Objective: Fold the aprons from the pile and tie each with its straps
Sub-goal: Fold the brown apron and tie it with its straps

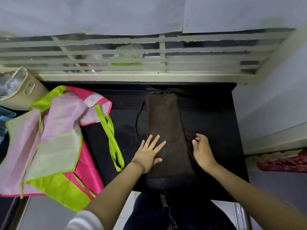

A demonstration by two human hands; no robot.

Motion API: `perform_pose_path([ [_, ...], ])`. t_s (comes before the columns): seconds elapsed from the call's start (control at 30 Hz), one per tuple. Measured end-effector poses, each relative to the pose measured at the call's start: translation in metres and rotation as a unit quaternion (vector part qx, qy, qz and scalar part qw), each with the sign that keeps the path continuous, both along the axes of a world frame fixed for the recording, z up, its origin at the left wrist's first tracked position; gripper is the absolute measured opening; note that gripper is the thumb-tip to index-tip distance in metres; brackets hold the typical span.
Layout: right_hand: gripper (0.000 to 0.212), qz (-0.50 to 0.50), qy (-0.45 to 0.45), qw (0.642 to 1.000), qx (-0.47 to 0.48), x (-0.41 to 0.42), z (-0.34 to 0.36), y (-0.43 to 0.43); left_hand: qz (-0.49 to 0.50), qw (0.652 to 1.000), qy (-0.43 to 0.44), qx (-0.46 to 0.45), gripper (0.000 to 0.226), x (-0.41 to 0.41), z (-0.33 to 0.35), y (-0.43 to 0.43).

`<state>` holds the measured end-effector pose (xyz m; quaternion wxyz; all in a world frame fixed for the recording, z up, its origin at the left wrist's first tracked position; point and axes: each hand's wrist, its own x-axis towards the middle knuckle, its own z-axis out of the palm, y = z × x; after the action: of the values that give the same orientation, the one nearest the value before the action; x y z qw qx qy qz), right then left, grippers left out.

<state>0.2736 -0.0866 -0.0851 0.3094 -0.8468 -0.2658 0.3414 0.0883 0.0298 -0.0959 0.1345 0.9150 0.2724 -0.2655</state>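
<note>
A brown apron [163, 123] lies in the middle of the black surface [216, 113]. It is folded into one long, thin shape. One end is near the window bars [149, 55] and the other end hangs a little over the near edge, close to the person. A thin brown strap [138, 120] curves along its left side.

The left hand [150, 151] lies flat on the lower left part of the brown apron. Its palm is down, its fingers are straight and spread wide, and they point away from the person. The thumb sticks out to the right across the cloth. This hand holds nothing; it only presses on the apron. The left arm comes up from the bottom left, with a white sleeve [83, 219] pushed up near the elbow.

The right hand [201, 150] is at the right edge of the brown apron, across from the left hand. Its fingers are bent, and the tips and thumb seem to pinch the dark cloth at that edge. The right arm is bare and comes up from the bottom right.

A pile of aprons [54, 146] in pink and bright green lies on the left side of the surface, apart from the brown one. A green strap [113, 143] loops out from it toward the left hand. A tan basket [25, 90] stands behind the pile.
</note>
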Motion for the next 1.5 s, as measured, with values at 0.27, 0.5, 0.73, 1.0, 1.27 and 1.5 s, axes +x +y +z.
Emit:
perform_pose_path([
  [0.27,0.037,0.031,0.178,0.981,-0.076,-0.002,0.004,-0.007,0.035,0.999,0.016,0.036,0.069,0.008,0.001,-0.013],
  [0.5,0.025,0.027,0.312,0.949,-0.030,-0.001,0.011,-0.028,0.074,0.997,0.003,0.011,0.070,0.006,0.003,-0.038],
  [0.73,0.027,0.158,0.260,0.948,-0.091,0.021,0.009,-0.064,0.093,0.996,-0.005,0.008,0.071,-0.003,0.001,-0.059],
  [1.0,0.055,0.165,0.243,0.953,-0.076,0.000,0.001,-0.085,0.116,0.993,-0.010,0.007,0.070,-0.001,0.005,-0.065],
  [1.27,0.010,0.257,0.128,0.954,-0.088,0.021,0.008,-0.085,0.127,0.992,-0.020,-0.007,0.072,-0.001,0.006,-0.064],
  [1.5,0.020,0.291,-0.106,0.949,-0.064,0.089,0.041,-0.063,0.130,0.991,-0.023,0.004,0.070,0.003,0.006,-0.073],
])
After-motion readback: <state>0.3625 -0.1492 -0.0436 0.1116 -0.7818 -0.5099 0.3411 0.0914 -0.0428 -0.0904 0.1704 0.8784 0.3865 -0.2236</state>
